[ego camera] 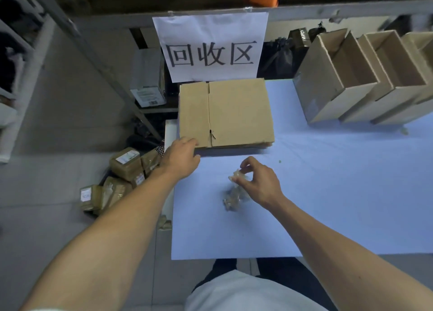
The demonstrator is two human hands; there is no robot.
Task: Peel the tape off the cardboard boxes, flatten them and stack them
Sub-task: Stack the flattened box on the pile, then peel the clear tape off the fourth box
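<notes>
Head view: right-hand fingers point(243, 168) pinch the top of a crumpled wad of clear peeled tape point(234, 193); thumb and fingertips are closed on it, and the rest of the wad hangs below toward the blue table sheet point(328, 193). Can't tell whether its lower end touches the sheet. The left hand point(180, 158) rests at the near-left corner of the flattened cardboard box point(226, 114), fingers curled at the edge. Whether they actually grip the corner or just press it, can't tell.

Step in hand, by my read: dump the tape, square up the flat box on the stack spot below the paper sign point(210, 48).

How to do it well:
- Tape is sticky, so roll it tighter and flick it off away from the cardboard, or it will re-bond to the flat.
- Keep the left hand steadying the corner so the flat doesn't slide off the table's left edge, which is just beside that hand.
- Push the box flush before fetching the next.

Open-top cardboard boxes point(351, 81) wait in a row far right, well apart from both hands. Taped parcels point(126, 165) sit on the floor to the left.
</notes>
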